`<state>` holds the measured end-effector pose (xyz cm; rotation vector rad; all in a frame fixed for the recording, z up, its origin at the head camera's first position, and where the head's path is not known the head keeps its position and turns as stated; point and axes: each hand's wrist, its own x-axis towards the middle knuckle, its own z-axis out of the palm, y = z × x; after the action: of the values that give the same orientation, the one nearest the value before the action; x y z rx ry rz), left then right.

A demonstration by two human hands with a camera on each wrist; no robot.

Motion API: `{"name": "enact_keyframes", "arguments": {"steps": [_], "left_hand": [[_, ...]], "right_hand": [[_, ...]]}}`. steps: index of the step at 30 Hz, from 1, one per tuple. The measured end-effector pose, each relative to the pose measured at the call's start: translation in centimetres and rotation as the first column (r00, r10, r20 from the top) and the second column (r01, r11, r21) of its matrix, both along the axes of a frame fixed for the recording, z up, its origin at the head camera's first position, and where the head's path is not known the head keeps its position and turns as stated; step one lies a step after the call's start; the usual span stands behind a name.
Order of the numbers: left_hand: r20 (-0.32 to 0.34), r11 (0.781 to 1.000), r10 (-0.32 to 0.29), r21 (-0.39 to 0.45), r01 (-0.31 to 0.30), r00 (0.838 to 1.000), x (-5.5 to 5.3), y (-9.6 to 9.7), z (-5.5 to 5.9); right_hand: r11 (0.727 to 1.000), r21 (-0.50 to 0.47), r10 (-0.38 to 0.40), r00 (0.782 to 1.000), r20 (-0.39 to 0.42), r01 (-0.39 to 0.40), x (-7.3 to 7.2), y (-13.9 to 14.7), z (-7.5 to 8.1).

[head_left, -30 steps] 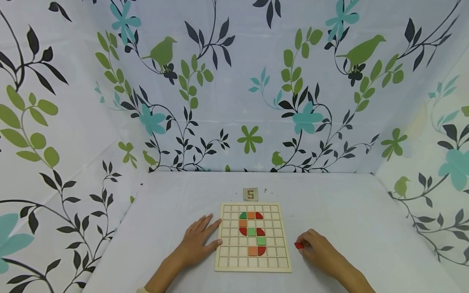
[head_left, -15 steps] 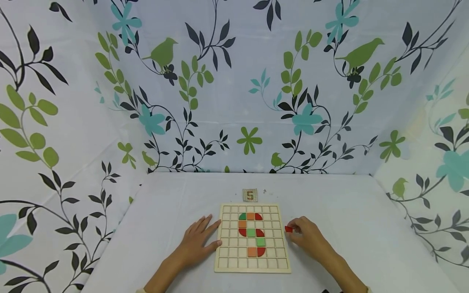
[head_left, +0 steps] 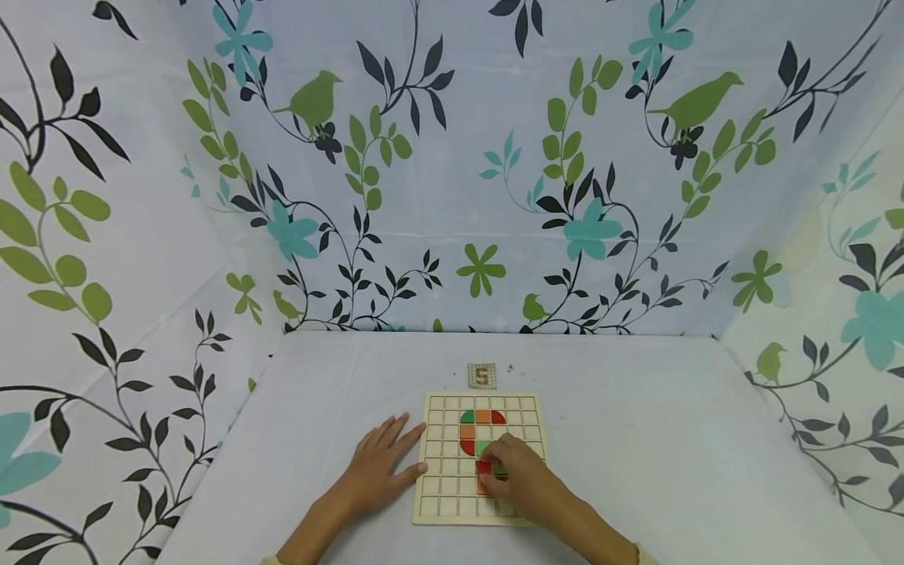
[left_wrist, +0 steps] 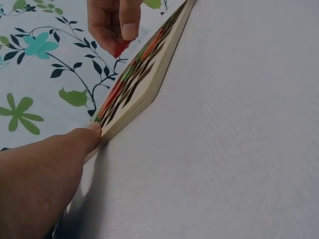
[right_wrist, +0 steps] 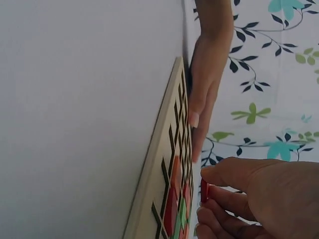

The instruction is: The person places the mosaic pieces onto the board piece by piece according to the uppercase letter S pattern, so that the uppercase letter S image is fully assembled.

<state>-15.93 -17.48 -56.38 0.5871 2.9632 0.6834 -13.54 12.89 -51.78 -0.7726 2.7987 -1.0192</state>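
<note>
A pale wooden grid board (head_left: 439, 506) lies on the white table, with red, orange and green tiles set in several of its squares. My right hand (head_left: 526, 479) is over the board's lower middle and pinches a red tile (right_wrist: 204, 190) between thumb and fingers. In the right wrist view that tile is held just above the board's surface. My left hand (head_left: 377, 463) rests at the board's left edge with fingers spread, its thumb (left_wrist: 92, 130) touching the rim. Part of the tile pattern is hidden under my right hand in the head view.
A small card (head_left: 482, 376) showing a gridded S-like figure lies behind the board. Tiny dark specks (head_left: 511, 369) lie beside it. A patterned cloth (head_left: 424, 157) with birds, leaves and flowers hangs at the back and sides of the white table (head_left: 650, 424).
My right hand has carried the red tile leftward from beside the board, first up a little, then over its lower middle. My left hand has stayed at the left edge.
</note>
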Motion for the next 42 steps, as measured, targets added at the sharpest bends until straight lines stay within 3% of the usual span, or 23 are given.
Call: {"name": "enact_keyframes", "arguments": {"steps": [7, 13, 19, 38, 42], "left_hand": [[-0.004, 1.000, -0.009, 0.011, 0.009, 1.000, 0.2, 0.2, 0.1], [-0.002, 1.000, 0.000, 0.006, 0.000, 1.000, 0.4, 0.2, 0.0], [0.001, 1.000, 0.009, 0.003, -0.009, 1.000, 0.5, -0.1, 0.1], [0.005, 1.000, 0.001, -0.004, -0.001, 1.000, 0.4, -0.3, 0.0], [0.007, 1.000, -0.002, -0.001, 0.002, 1.000, 0.5, -0.3, 0.0]], "right_hand": [[0.995, 0.076, 0.065, 0.996, -0.058, -0.061, 1.0, -1.7, -0.5], [0.988, 0.144, 0.077, 0.984, -0.162, -0.054, 1.4, -2.0, -0.9], [0.985, 0.167, 0.085, 0.974, -0.210, -0.050, 1.5, -2.2, -0.9], [0.986, 0.165, 0.047, 0.987, -0.154, -0.021, 1.5, -2.8, -0.8], [0.987, 0.161, 0.045, 0.984, -0.173, -0.017, 1.6, -2.9, -0.6]]}}
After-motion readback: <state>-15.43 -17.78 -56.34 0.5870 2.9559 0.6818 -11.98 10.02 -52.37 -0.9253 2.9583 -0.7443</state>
